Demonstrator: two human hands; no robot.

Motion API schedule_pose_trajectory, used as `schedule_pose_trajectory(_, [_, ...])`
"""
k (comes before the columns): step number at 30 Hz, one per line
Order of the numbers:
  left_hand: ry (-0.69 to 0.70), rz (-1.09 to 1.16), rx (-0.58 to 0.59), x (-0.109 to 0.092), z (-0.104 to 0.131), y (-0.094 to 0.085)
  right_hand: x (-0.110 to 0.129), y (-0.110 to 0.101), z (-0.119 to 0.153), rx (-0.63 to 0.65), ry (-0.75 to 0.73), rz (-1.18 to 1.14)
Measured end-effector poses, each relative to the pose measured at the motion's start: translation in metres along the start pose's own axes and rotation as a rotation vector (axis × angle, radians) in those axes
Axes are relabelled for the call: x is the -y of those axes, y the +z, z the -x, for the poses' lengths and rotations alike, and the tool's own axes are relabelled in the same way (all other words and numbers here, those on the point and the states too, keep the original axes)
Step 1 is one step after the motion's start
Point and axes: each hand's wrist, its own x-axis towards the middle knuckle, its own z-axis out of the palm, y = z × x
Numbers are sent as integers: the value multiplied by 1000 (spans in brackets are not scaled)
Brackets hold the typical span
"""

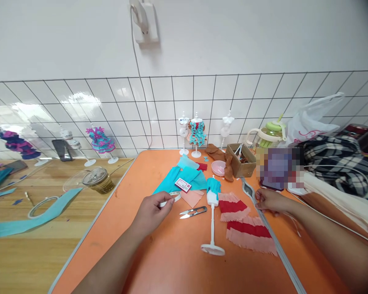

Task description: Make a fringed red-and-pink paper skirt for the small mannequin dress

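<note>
My left hand [155, 210] pinches a looped white tape [175, 196] with faint marks on it, above the orange table. My right hand [271, 201] is closed at the long grey strip [271, 232] on the right; what its fingers hold is hidden. Between the hands, a small white dress form [213, 200] in turquoise cloth lies with its base towards me. Thread snips [193, 212] lie to its left. Two red-and-pink fringed cloth pieces [233, 207] are on its right. A small white-and-red box [183, 185] rests on turquoise fabric [165, 181].
Behind are a pink bowl [218, 168], brown cloth [215, 153], a cardboard box [241, 161] and upright dress forms [197, 132]. A green-lidded jug [271, 132], a plastic bag [309, 120] and checked cloth [334, 153] crowd the right. A lidded cup [98, 179] stands left.
</note>
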Motion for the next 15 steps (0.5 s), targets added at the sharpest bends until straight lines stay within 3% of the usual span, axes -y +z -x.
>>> schedule_pose_trajectory(4, [7, -45, 18, 1, -1, 1, 8, -4, -6, 44, 117, 107])
schedule_pose_trajectory(8, [11, -115, 11, 9, -7, -4, 5, -13, 2, 73, 68, 117])
schedule_pose_trajectory(12, [-50, -102, -94, 25, -15, -19, -23, -28, 22, 65, -89, -85])
schedule_pose_trajectory(15, [-25, -204, -150, 38, -21, -27, -51, -40, 37, -23, -56, -116])
